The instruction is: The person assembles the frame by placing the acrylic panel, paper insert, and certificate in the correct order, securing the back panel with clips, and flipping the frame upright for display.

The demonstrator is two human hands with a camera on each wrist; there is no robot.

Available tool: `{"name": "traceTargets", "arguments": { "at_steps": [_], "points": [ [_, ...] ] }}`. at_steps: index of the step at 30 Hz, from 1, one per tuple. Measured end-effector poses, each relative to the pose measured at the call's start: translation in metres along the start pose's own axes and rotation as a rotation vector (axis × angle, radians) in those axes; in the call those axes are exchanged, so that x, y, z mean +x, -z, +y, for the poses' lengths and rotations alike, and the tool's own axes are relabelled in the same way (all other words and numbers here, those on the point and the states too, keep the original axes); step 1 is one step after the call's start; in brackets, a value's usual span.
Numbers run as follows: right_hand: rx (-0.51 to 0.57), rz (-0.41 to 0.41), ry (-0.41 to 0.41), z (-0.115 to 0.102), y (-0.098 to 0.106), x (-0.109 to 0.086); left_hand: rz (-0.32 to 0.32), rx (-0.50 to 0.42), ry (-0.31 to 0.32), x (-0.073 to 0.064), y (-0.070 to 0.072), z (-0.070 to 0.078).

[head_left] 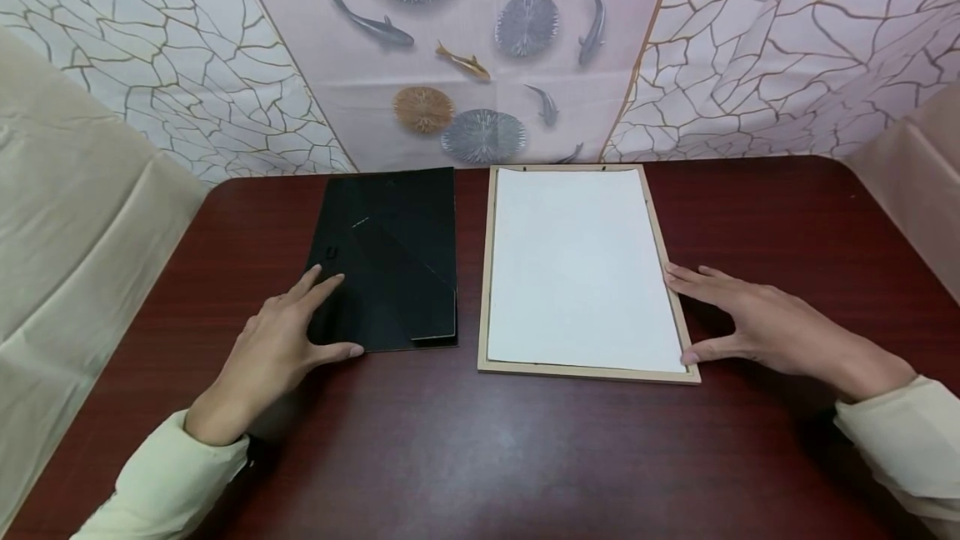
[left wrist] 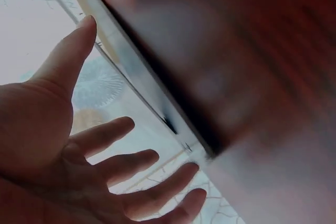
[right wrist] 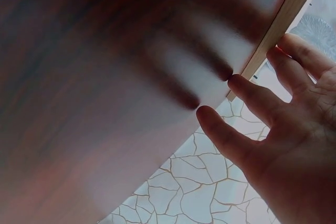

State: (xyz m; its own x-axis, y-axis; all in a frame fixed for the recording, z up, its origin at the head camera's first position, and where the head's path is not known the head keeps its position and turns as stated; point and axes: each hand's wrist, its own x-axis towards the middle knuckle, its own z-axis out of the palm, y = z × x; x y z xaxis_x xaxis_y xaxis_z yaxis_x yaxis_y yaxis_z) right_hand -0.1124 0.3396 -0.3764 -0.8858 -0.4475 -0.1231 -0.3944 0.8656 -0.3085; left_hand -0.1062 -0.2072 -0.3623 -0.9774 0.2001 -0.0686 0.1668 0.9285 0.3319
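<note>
A black backing board [head_left: 427, 207] with a fold-out stand leg [head_left: 408, 282] lies flat at the left of the table. My left hand [head_left: 273, 340] spreads over its lower left corner, fingers extended and thumb by the bottom edge. Right of the board lies a picture frame [head_left: 585, 372] with a pale wooden border, a white sheet [head_left: 577, 265] filling its inside. My right hand [head_left: 750, 319] touches the frame's right side near the lower corner with fingers and thumb spread. In the right wrist view, fingertips meet or overlap the wooden border [right wrist: 278, 24].
The dark red-brown table [head_left: 480, 457] has rounded far corners. Behind it hangs a cloth [head_left: 465, 23] printed with fish and round shapes, flanked by cracked-line patterned panels [head_left: 780, 40]. Plain beige cloth [head_left: 67, 215] borders the left side. Small dark tabs sit along the frame's inner edge.
</note>
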Motion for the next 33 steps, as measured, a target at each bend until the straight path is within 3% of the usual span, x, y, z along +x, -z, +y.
{"name": "traceTargets", "arguments": {
  "at_steps": [7, 17, 33],
  "points": [
    [0.015, -0.009, -0.011, 0.000, 0.003, -0.001, -0.056, -0.039, 0.041, 0.004, -0.005, -0.007],
    [0.030, -0.012, -0.006, 0.000, 0.002, 0.000, -0.081, -0.092, 0.081, 0.013, -0.002, -0.009],
    [0.056, -0.021, -0.017, 0.000, 0.001, -0.002, -0.190, -0.086, 0.102, 0.033, 0.007, -0.009]
  ]
}}
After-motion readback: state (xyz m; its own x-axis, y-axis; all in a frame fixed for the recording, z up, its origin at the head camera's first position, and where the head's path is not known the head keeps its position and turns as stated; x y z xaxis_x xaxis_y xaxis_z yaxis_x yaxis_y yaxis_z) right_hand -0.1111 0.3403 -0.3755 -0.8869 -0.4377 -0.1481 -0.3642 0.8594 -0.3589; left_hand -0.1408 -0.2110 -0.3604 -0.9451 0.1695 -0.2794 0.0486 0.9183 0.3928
